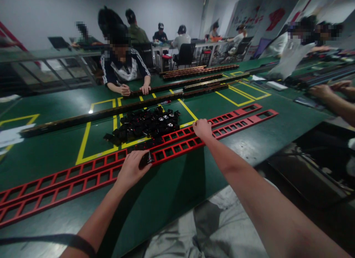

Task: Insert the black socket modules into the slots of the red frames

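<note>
Two long red ladder-shaped frames (173, 150) lie side by side across the green table, running from lower left to upper right. My left hand (131, 168) is closed round a small black block-like part (144, 160), held at the nearer frame; whether it sits in an opening is hidden by the fingers. Farther along, my right hand (203, 130) has its fingers curled over the red frames, gripping them; the fingertips are partly hidden. Behind the frames is a loose heap of small black parts (141, 124), some with shiny faces. A few black parts lie against the far frame.
Yellow tape lines (83, 143) mark the green table (172, 187). Long dark strips (111, 112) lie beyond the heap. Across the table a person (124, 69) has both hands by a strip. At right, another person's hands (323, 91) are near a plastic bag (290, 62).
</note>
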`<control>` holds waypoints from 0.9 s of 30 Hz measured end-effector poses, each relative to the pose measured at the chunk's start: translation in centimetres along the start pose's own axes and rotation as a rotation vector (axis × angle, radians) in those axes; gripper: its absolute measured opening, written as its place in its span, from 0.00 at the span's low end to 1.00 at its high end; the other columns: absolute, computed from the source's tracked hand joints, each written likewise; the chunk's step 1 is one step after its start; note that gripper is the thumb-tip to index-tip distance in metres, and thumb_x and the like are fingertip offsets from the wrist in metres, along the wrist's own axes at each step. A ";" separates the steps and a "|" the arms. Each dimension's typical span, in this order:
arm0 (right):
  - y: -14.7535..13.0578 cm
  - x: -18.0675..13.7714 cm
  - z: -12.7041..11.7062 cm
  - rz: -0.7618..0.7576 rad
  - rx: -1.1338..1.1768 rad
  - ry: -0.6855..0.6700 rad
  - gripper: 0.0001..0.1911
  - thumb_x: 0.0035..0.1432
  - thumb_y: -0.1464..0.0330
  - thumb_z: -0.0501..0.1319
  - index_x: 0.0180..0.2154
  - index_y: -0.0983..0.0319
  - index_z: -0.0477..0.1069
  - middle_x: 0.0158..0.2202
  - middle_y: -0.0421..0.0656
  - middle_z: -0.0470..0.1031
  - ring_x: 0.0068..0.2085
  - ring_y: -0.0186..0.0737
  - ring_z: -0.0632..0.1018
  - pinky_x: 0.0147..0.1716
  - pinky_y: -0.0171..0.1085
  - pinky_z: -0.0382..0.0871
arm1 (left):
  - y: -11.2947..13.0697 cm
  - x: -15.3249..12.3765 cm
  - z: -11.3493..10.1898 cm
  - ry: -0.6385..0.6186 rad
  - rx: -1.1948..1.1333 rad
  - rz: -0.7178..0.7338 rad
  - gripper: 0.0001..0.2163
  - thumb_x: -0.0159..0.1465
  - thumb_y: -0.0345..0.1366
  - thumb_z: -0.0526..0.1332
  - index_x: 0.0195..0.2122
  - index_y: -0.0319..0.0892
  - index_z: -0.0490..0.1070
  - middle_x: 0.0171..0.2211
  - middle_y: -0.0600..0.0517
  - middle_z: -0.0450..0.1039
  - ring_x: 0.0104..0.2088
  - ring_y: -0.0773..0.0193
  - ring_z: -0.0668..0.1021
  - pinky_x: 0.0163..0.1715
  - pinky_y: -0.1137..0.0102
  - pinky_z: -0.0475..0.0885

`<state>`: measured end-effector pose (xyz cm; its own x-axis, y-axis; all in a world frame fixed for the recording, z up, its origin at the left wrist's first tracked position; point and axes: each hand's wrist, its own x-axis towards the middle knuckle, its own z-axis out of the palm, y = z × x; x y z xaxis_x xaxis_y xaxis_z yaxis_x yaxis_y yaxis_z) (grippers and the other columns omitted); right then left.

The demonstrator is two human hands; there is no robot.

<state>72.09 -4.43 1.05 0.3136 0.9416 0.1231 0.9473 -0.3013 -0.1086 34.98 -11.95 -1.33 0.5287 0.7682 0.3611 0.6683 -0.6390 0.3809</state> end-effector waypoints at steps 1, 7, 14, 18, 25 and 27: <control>0.0 0.0 0.0 0.001 0.001 0.001 0.24 0.69 0.66 0.45 0.46 0.69 0.78 0.49 0.60 0.77 0.53 0.53 0.71 0.52 0.47 0.59 | 0.0 0.0 0.0 -0.009 0.002 -0.006 0.20 0.65 0.41 0.61 0.58 0.44 0.66 0.50 0.44 0.75 0.51 0.50 0.75 0.51 0.54 0.70; 0.0 0.1 0.1 0.012 0.004 0.010 0.24 0.69 0.66 0.45 0.45 0.69 0.78 0.49 0.59 0.78 0.52 0.53 0.71 0.52 0.46 0.60 | 0.1 0.0 -0.2 -0.033 0.025 0.003 0.23 0.67 0.43 0.60 0.62 0.46 0.65 0.52 0.45 0.74 0.52 0.50 0.74 0.52 0.54 0.69; -0.1 -0.1 -0.2 -0.003 0.013 0.006 0.24 0.69 0.66 0.45 0.45 0.69 0.78 0.49 0.59 0.78 0.53 0.52 0.71 0.53 0.46 0.60 | 0.3 0.1 -0.2 -0.027 0.026 0.005 0.23 0.68 0.42 0.58 0.63 0.44 0.66 0.51 0.44 0.73 0.50 0.52 0.74 0.51 0.55 0.71; -0.2 -0.1 -0.4 0.005 0.010 0.000 0.24 0.69 0.66 0.45 0.46 0.69 0.78 0.50 0.59 0.77 0.53 0.53 0.71 0.52 0.47 0.60 | 0.4 0.1 -0.2 -0.033 0.020 0.008 0.21 0.68 0.42 0.59 0.61 0.44 0.66 0.51 0.44 0.73 0.50 0.52 0.74 0.52 0.55 0.71; -0.2 -0.3 -0.5 0.000 -0.024 -0.009 0.24 0.70 0.67 0.45 0.47 0.69 0.77 0.50 0.59 0.77 0.53 0.53 0.71 0.53 0.46 0.59 | 0.6 0.1 -0.2 -0.002 0.025 0.007 0.17 0.70 0.41 0.56 0.57 0.42 0.69 0.52 0.44 0.72 0.52 0.52 0.73 0.54 0.55 0.71; -0.2 -0.2 -0.5 0.000 -0.026 -0.003 0.24 0.70 0.67 0.45 0.47 0.70 0.78 0.49 0.59 0.77 0.53 0.53 0.72 0.52 0.46 0.59 | 0.5 0.1 -0.1 0.030 0.027 -0.012 0.15 0.70 0.40 0.55 0.55 0.42 0.71 0.50 0.44 0.72 0.51 0.53 0.73 0.53 0.56 0.72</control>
<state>71.85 -4.64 1.51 0.3135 0.9420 0.1201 0.9487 -0.3052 -0.0832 35.30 -12.16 -1.05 0.5044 0.7742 0.3823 0.6890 -0.6278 0.3623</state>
